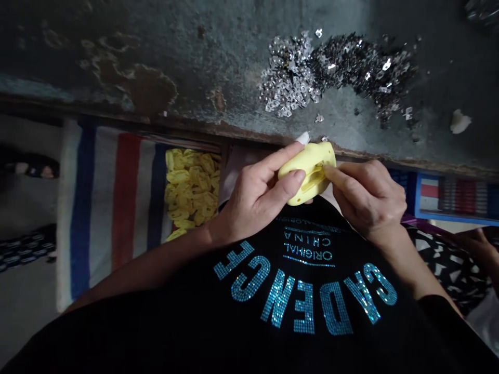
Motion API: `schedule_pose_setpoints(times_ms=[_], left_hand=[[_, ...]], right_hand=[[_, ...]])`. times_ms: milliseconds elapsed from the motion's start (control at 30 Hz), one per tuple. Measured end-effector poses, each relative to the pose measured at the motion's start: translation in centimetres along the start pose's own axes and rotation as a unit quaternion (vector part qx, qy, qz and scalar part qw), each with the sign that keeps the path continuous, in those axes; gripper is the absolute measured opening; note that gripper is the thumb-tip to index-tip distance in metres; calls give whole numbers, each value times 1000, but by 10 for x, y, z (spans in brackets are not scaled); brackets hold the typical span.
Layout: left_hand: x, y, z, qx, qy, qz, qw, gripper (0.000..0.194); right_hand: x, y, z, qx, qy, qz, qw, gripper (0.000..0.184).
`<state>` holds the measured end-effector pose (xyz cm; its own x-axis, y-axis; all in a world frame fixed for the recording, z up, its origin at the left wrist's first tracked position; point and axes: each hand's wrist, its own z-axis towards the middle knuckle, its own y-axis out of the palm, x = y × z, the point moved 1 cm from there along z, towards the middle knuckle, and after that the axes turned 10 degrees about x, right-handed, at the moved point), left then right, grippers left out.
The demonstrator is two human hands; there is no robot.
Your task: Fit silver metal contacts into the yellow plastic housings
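Worn table [218,47], metal pieces [290,75] atop, striped sheeting [127,200] beside it, left fingers [287,188] clasping yellow casing [312,156], hold of right fingers [346,185] unclear

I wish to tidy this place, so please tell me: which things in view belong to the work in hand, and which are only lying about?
Likely in the work:
yellow piece in the left hand, right hand touching it
metal bits on the bench
heaped yellow pieces

Likely just lying about:
whitish lump
blue plastic object
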<state>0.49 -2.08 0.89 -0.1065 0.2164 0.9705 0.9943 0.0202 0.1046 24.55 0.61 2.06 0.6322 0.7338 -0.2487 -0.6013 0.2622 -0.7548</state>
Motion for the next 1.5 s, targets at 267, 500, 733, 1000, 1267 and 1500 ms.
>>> schedule_pose_setpoints(times_ms=[267, 500, 733, 1000, 1267, 1500], left_hand=[[-1, -1, -1, -1, 14, 24, 1000, 71], [4, 0, -2, -13, 102, 93, 990, 64], [15, 2, -2, -28, 228, 194, 954, 59], [15, 6, -3, -44, 293, 218, 930, 60], [20, 11, -6, -80, 325, 315, 888, 59], [14, -4, 3, -174, 187, 146, 956, 109]], right_hand=[[10, -3, 10, 14, 173, 174, 969, 20], [33, 8, 20, -41, 251, 267, 930, 45], [44, 16, 23, -71, 303, 366, 877, 54], [41, 12, 20, -57, 300, 352, 885, 48], [34, 19, 18, -35, 247, 318, 915, 38], [19, 22, 0, 125, 173, 294, 932, 56]])
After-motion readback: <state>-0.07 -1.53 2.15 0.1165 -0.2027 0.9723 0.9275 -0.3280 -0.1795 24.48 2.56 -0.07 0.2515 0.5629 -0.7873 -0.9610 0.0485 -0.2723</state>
